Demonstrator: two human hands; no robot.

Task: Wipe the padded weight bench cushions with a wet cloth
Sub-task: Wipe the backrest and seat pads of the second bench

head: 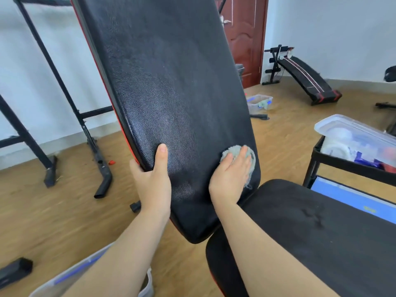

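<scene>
One cloth (pixel 233 151) under right fingers (pixel 243 157)

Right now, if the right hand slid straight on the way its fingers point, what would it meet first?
The right hand, pressing the cloth flat, points up and slightly right along the backrest cushion. It would likely meet nothing but bare padding, then run off the cushion's right edge soon.

One wide-angle view only, from head height, facing forward and down. It sits very near the tilted black grained-leather backrest cushion (pixel 171 93), which fills the middle of the frame; beyond the cushion, well apart, stand a white wall (pixel 321 22) and a reddish-brown panelled door (pixel 244 39).
</scene>
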